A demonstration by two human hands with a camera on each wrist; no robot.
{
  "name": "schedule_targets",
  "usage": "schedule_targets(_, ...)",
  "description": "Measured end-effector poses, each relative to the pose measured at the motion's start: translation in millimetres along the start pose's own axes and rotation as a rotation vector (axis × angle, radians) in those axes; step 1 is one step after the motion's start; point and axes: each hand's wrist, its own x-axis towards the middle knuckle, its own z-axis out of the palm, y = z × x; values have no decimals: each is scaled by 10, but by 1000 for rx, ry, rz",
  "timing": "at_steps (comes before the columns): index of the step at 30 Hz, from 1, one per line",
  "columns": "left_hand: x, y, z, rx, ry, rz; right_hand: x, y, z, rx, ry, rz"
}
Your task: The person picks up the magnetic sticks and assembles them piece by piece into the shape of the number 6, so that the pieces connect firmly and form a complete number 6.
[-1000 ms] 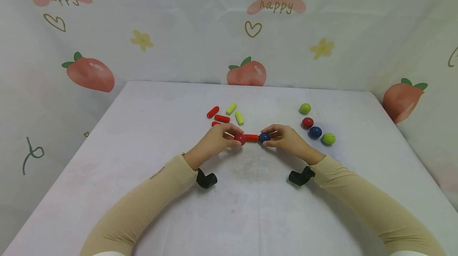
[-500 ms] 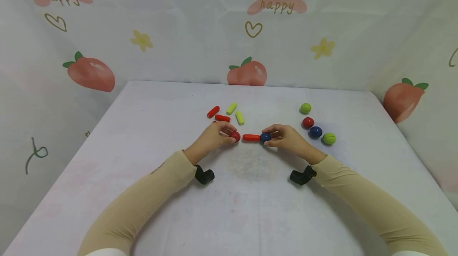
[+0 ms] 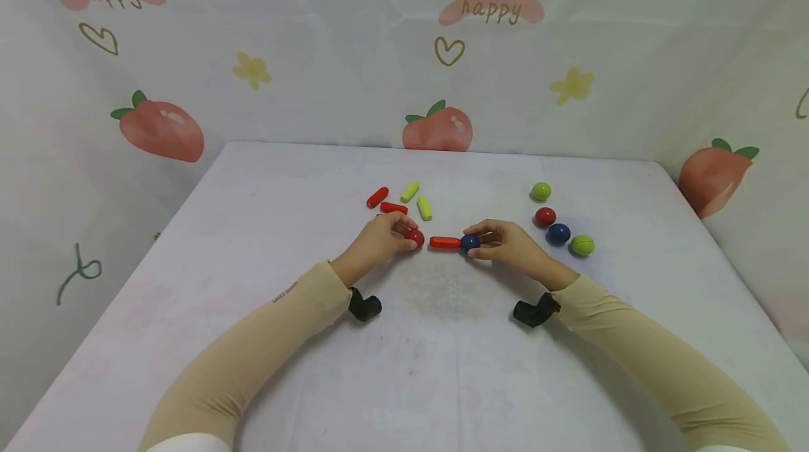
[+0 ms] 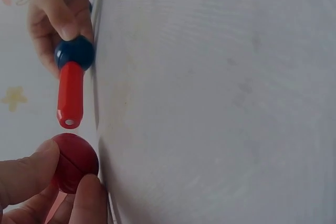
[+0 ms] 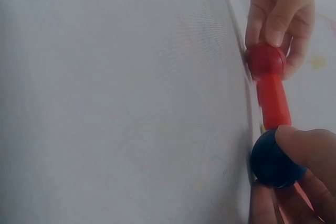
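My left hand pinches a red ball between thumb and fingers; a seam line runs across it. Facing it, my right hand grips a blue ball. Out of the blue ball sticks a red rod, pointing left toward the red ball. A small pale dot shows on the rod's free end in the left wrist view. Between that end and the red ball lies a narrow gap. Both hands are low over the white tabletop.
Behind my left hand lie red rods and two yellow-green rods. To the right sit a red ball, a blue ball and two green balls. A printed cloth hangs behind the table.
My left hand has drawn the red ball leftward, away from the red rod it met a second ago. The rod stays on the blue ball, and my right hand has hardly moved.
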Motion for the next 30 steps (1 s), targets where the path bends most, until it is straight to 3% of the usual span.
schedule_targets(5,19,0,6,-3,4,-20,12,4,2,-1,4,1)
schedule_targets(16,36,14,35,-11,-21,19,26,-40,12,-5,12,-1)
schedule_targets(30,32,27,21,-23,-32,-2,39,-60,13,-5,10,4)
